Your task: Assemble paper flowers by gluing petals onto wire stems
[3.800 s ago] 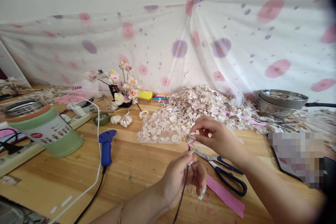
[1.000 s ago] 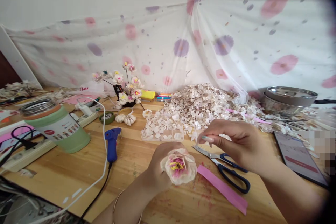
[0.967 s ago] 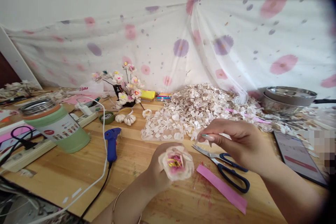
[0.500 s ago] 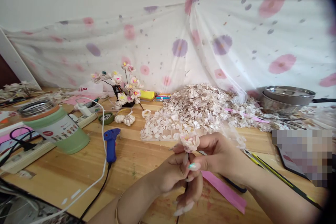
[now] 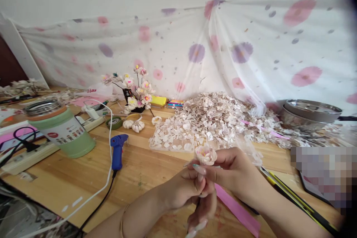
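Note:
A white artificial flower [image 5: 205, 155] with a pink and yellow centre stands upright between my hands, above the near part of the table. My left hand [image 5: 185, 189] is closed around its dark stem below the blossom, and most of that stem is hidden by the fingers. With my right hand [image 5: 235, 169] I pinch the base of the blossom, the thumb lying across just under the petals. Behind the flower is a clear divided tray [image 5: 156, 148] with loose white petals. A pink paper strip [image 5: 237, 210] lies beneath my right wrist.
A large petal heap [image 5: 214, 113] spreads behind the tray. To the left are a blue glue gun [image 5: 117, 150], green jar [image 5: 75, 137], power strip [image 5: 33, 161] and white cable [image 5: 109, 134]. Finished flowers [image 5: 139, 91] stand behind. Metal pans [image 5: 309, 113] sit at right.
My right thumb has moved up from the stem to just under the petals. The flower has shifted slightly right and down in view. The camera view has also shifted a little.

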`<move>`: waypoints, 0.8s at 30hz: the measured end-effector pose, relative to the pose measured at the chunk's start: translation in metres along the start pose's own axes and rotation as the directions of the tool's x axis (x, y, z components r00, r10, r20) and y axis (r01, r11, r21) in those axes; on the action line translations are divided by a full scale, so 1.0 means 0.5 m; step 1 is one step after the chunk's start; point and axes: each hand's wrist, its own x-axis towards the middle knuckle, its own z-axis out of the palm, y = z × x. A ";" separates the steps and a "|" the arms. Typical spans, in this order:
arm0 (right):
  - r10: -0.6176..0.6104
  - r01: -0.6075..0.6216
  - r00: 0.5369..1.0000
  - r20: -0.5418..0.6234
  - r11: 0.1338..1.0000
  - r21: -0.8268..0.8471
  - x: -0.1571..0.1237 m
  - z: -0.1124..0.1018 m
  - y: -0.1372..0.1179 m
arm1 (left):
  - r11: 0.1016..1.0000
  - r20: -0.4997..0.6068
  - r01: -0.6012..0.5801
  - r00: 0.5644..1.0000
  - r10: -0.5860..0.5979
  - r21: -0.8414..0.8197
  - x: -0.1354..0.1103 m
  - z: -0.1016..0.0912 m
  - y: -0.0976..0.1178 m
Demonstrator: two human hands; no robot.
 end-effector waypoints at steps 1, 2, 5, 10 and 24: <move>-0.008 0.008 1.000 -0.005 1.000 -0.026 -0.001 0.000 0.000 | 1.000 -0.005 0.004 1.000 -0.004 0.008 0.000 -0.001 -0.001; -0.019 0.019 1.000 -0.005 0.998 -0.054 -0.002 -0.001 0.000 | 1.000 -0.007 0.007 1.000 -0.007 0.013 -0.001 -0.002 -0.003; -0.058 0.057 0.998 -0.002 0.990 -0.132 -0.003 -0.006 0.003 | 1.000 -0.010 0.007 1.000 -0.007 -0.001 -0.003 -0.003 -0.006; -0.069 0.076 0.996 0.059 0.988 -0.136 -0.007 -0.008 -0.008 | 0.998 0.044 0.059 0.997 -0.059 0.018 -0.007 0.007 0.008; -0.249 0.279 0.949 0.195 0.949 -0.147 -0.032 0.019 -0.040 | 0.952 0.152 0.175 0.964 -0.218 0.250 -0.015 0.036 0.049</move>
